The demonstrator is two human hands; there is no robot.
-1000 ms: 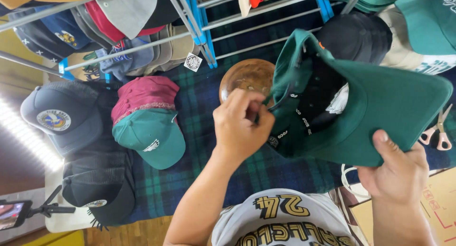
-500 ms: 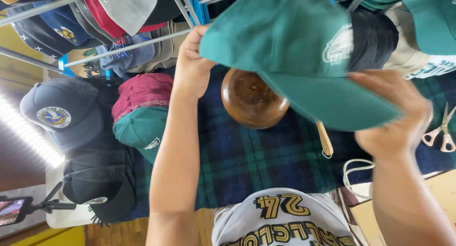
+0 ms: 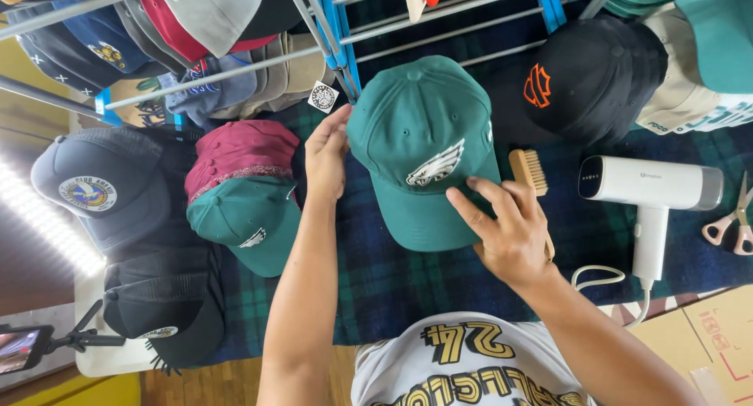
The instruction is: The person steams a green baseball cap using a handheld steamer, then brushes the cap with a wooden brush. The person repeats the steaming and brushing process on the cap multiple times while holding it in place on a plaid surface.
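A dark green baseball cap (image 3: 420,143) with a white bird emblem sits crown-up in the middle of the plaid cloth (image 3: 392,280). My left hand (image 3: 326,156) rests flat against the cap's left side, fingers together. My right hand (image 3: 506,225) lies on the brim's right edge, fingers spread. A wooden brush (image 3: 528,169) pokes out just beyond my right hand. The wooden cap form seen earlier is hidden under the cap.
A maroon cap (image 3: 239,153) and a teal cap (image 3: 247,222) lie at left, with dark caps (image 3: 102,190) beyond. A white handheld steamer (image 3: 651,190), scissors (image 3: 733,222) and a black cap (image 3: 592,80) sit at right. A metal rack (image 3: 337,29) holds several caps.
The green cap was held up inside-out over a wooden form, then lowered onto it. Now it sits crown-up on the form with both hands resting on its sides.
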